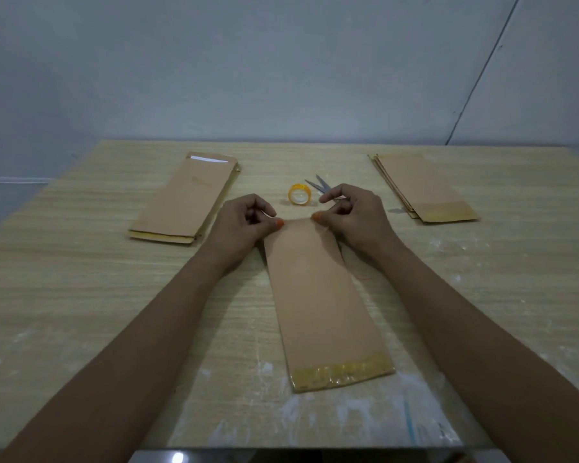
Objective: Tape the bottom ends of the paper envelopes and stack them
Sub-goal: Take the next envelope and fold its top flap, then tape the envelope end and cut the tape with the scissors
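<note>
A long brown paper envelope (318, 295) lies lengthwise in the middle of the wooden table (81, 295). Its near end carries a strip of yellowish tape (343, 374). My left hand (244, 222) pinches the far left corner of this envelope. At the far right corner my right hand (351, 215) pinches the same end. A roll of yellow tape (300, 194) stands just beyond my hands, with scissors (320, 186) lying behind it, partly hidden by my right hand.
A stack of brown envelopes (186, 198) lies at the far left, one showing white paper at its far end. Another stack (422, 188) with a taped near end lies at the far right. White smears mark the table's near part. A grey wall stands behind.
</note>
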Available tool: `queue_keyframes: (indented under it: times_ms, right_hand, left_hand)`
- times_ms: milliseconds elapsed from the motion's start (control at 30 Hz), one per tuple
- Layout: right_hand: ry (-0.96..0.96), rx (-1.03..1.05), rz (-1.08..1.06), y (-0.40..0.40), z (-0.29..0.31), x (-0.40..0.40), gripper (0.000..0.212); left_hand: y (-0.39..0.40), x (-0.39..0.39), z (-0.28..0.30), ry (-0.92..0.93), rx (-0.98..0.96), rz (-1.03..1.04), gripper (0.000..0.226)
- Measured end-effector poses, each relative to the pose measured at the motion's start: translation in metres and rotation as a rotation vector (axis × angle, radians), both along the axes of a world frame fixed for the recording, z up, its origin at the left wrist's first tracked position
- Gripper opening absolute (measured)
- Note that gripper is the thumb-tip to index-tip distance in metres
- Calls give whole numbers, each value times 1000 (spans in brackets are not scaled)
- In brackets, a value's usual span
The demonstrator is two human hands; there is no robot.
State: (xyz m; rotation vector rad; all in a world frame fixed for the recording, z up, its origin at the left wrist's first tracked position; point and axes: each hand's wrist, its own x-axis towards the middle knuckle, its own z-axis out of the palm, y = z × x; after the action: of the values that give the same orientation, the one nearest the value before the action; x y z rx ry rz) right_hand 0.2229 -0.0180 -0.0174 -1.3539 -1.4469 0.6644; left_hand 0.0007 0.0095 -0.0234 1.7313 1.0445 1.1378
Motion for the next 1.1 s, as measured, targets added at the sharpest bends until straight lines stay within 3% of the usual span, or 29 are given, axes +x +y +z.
queue_keyframes:
  times_ms: [167, 333, 400, 500, 633, 767, 933, 1100]
  right_hand:
    - [-364, 142, -68, 5, 0, -1, 22]
    - [-449, 158, -181, 16, -3, 3, 22]
    - [-461, 153, -198, 20, -5, 3, 21]
    - [-465, 141, -197, 23, -7, 1, 20]
    - [-467, 181, -208, 21, -9, 2, 17]
    - [-450, 216, -226, 20, -10, 2, 12]
    - [-439, 214, -226, 22, -11, 2, 11]
    - [-104, 251, -238, 22, -8, -2, 9]
  left_hand:
    - [8, 6, -5, 280, 179, 81, 12]
    - [17, 12, -4, 544, 216, 180, 11]
    - [20, 17, 0, 614, 267, 206, 25]
    - [25, 32, 8, 509, 267, 171, 42]
    - [43, 53, 11, 446, 264, 123, 45]
    - [57, 58, 6, 513, 263, 94, 30]
    - [57, 53, 0, 372, 266, 125, 5]
    - [45, 54, 4, 70, 79, 102, 7]
